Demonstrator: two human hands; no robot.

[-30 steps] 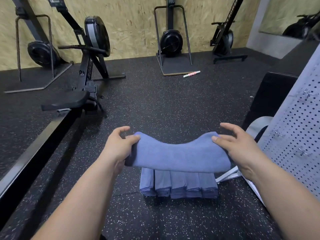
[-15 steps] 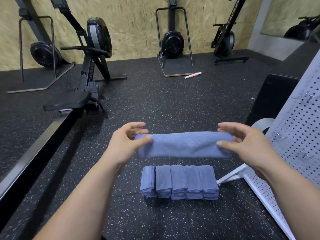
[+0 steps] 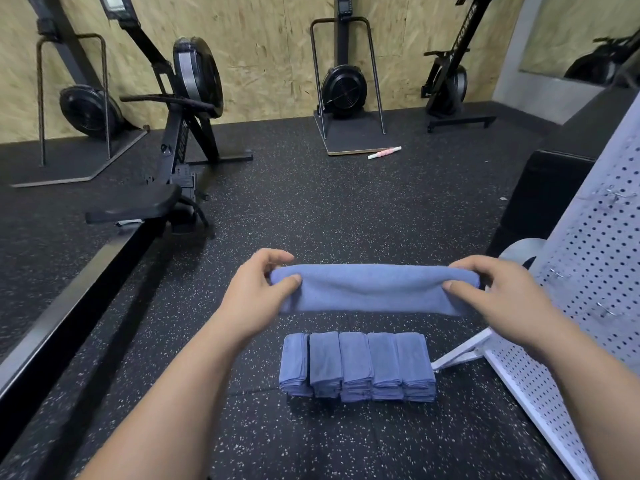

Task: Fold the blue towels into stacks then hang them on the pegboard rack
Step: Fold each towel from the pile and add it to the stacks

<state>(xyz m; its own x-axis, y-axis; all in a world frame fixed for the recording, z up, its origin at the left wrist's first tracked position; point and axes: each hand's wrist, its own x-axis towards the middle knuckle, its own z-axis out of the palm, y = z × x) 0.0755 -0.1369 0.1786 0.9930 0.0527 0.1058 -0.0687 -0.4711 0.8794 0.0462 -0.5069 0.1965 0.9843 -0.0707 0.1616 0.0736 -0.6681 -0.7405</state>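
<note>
A folded blue towel hangs stretched level in the air between my hands. My left hand pinches its left end between thumb and fingers. My right hand pinches its right end the same way. Below it, on the black speckled floor, several stacks of folded blue towels stand side by side in a row. The white pegboard rack leans at the right, with metal hooks sticking out of it; its foot almost touches the rightmost stack.
A rowing machine with its seat and long rail runs along the left. More black exercise machines stand against the plywood wall. A pink and white roller lies on the floor. A black box sits behind the rack.
The towel was sagging low over the stacks a second ago; both hands have raised it and pulled it straight, and it now hangs a little deeper in front.
</note>
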